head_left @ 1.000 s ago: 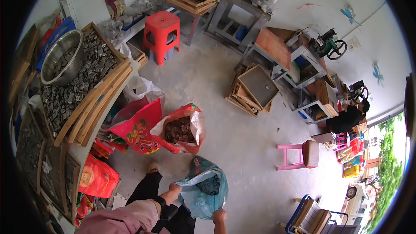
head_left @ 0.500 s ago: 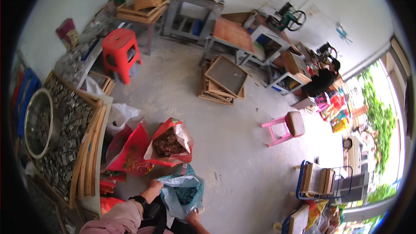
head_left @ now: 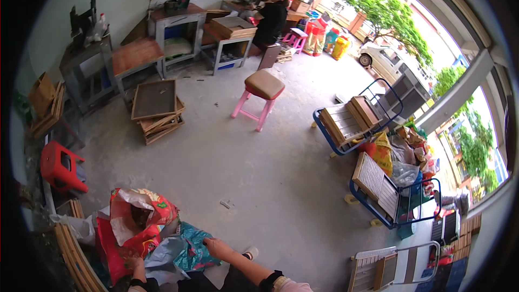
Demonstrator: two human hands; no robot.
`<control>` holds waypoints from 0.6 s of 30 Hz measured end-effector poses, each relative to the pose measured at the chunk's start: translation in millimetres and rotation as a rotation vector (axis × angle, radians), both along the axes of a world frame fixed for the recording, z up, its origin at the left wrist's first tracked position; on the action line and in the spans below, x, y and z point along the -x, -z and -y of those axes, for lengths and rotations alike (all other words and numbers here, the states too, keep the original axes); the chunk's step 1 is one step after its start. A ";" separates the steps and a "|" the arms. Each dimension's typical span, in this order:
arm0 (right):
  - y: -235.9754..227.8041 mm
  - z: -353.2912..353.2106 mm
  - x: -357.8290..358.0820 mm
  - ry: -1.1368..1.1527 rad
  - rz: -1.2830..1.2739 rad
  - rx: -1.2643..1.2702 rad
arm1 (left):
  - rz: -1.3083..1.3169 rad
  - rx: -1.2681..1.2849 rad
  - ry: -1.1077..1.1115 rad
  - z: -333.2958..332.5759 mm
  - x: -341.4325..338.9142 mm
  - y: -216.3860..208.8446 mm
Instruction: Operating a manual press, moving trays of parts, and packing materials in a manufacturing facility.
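Observation:
My right hand [head_left: 217, 249] is closed on the rim of a teal plastic sack [head_left: 195, 242] with a silvery inside, low in the view. At the sack's left side, my left hand [head_left: 134, 263] is curled by the silvery edge, its fingertips partly lost against a red bag behind. The sack's mouth is folded over and hides what is in it. Just beyond stands an open red-and-white sack [head_left: 162, 212] with dark brown pieces inside. A red bag [head_left: 110, 249] leans to its left.
Wooden frames [head_left: 155, 100] are stacked on the floor ahead. A pink stool [head_left: 264, 85] with a brown seat stands mid-room; a red stool [head_left: 61, 166] stands left. Blue trolleys [head_left: 373, 189] line the right. A person in black [head_left: 271, 20] sits at a far machine.
The view has swung right, so the room appears shifted left. The teal sack's mouth, open with dark teal contents showing before, is now folded over. My right arm reaches farther forward.

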State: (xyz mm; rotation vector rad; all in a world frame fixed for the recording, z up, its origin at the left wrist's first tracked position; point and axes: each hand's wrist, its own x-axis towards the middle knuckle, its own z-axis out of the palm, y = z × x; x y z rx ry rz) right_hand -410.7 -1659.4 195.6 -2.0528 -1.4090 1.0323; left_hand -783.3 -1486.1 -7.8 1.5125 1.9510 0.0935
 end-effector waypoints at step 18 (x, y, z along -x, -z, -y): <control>-27.7 663.1 -29.6 2.160 0.312 0.298 | 0.187 0.441 1.246 296.6 -616.9 -127.1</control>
